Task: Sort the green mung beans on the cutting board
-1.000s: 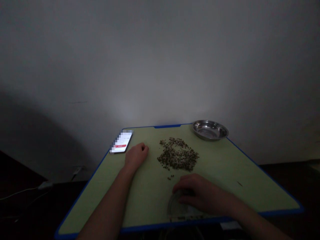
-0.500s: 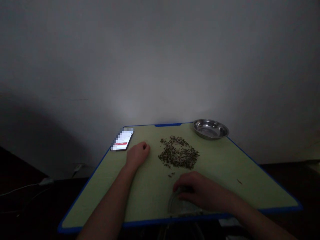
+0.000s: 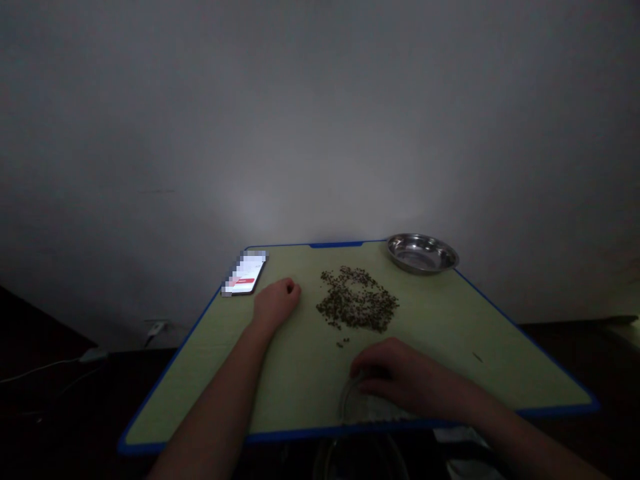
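My left hand (image 3: pixel 277 303) rests on the table left of a loose pile of small dark seeds (image 3: pixel 357 307), its fingers curled into a fist. No held thing shows in it. Near the front edge, my right hand (image 3: pixel 387 373) is closed with thumb and fingers at the rim of a clear round dish (image 3: pixel 357 403). The hand and forearm hide part of this dish, and dim light blurs its shape. A few stray seeds (image 3: pixel 341 343) lie between the pile and my right hand.
A shiny metal bowl (image 3: pixel 423 255) stands at the back right corner. A lit phone (image 3: pixel 246 273) lies at the back left. One thin dark sliver (image 3: pixel 478 357) is on the right side of the blue-edged table (image 3: pixel 295 400). Below the front edge shows a round rim (image 3: pixel 325 460).
My right hand and the clear dish have shifted slightly to the right. The left fist stays in place. The view has tilted a little, revealing more of the round rim below the table.
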`<state>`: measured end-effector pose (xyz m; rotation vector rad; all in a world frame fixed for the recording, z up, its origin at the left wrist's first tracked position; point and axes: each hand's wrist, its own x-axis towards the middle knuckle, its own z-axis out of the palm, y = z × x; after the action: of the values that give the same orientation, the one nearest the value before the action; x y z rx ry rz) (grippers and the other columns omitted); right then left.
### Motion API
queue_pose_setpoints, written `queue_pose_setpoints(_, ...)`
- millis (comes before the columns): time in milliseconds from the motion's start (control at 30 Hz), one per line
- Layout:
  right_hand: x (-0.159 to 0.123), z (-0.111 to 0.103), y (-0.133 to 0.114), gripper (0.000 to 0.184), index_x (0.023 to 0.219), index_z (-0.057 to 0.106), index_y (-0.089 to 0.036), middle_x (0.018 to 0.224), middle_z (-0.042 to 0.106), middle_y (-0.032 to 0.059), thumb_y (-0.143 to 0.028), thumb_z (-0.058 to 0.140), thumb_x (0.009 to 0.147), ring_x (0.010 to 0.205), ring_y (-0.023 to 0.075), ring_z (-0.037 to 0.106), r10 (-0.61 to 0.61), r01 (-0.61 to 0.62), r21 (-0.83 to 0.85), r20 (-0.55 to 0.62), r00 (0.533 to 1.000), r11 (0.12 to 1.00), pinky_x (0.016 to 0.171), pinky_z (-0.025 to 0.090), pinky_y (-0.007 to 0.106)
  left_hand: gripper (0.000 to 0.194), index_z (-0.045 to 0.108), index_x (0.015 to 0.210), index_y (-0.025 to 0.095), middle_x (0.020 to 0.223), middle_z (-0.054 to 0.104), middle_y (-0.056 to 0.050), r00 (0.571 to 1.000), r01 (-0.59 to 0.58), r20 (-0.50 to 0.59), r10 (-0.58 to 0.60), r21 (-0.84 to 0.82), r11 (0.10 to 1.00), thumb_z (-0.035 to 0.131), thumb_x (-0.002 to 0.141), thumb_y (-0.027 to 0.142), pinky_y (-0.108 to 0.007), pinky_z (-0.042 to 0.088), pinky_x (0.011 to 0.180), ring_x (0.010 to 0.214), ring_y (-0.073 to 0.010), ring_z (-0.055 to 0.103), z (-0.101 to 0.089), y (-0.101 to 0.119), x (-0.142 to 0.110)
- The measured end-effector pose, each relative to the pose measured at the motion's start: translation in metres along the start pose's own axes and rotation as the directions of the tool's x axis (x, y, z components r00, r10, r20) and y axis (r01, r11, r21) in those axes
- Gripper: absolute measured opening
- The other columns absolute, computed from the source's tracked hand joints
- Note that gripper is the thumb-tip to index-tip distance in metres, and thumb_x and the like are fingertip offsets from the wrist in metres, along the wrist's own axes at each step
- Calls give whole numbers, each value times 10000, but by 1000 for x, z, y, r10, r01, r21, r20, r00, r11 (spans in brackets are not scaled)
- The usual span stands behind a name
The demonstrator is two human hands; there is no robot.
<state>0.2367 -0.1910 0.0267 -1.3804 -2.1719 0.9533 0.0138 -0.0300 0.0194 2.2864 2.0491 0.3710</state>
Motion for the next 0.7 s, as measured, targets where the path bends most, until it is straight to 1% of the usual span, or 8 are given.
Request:
queue_pose_setpoints(167,2,0,0,159,928,714,-210,850,718,18,-206,621,799,769,152,633,29,-30,26,5,1000,999,686,469,238,364,639,810,217,852,697,-72,1000,4,1,-4,7,1000,340,857,420,-279,339,573,770,-210,617,0,1,0)
queue_pose_setpoints(333,1,0,-3,154,912,715,-209,850,718,13,-189,620,793,780,149,634,31,-31,71,5,1000,997,703,474,238,373,642,821,222,857,697,-75,1000,2,11,-2,13,1000,329,852,422,-287,341,574,770,-223,616,0,2,0)
queue_pose_setpoints(567,1,2,0,157,932,708,-213,839,707,11,-198,619,804,772,144,626,22,-24,52,29,999,998,702,466,245,370,650,838,218,868,698,-71,1000,-6,10,6,-1,1000,343,856,425,-273,360,594,776,-208,616,1,0,0)
queue_pose_setpoints(700,0,3,0,164,948,704,-219,863,707,15,-206,611,813,794,149,625,21,-22,44,18,1000,999,720,467,252,371,645,826,217,862,697,-71,1000,-1,18,1,-11,1000,344,857,430,-275,348,584,780,-211,618,0,1,-1)
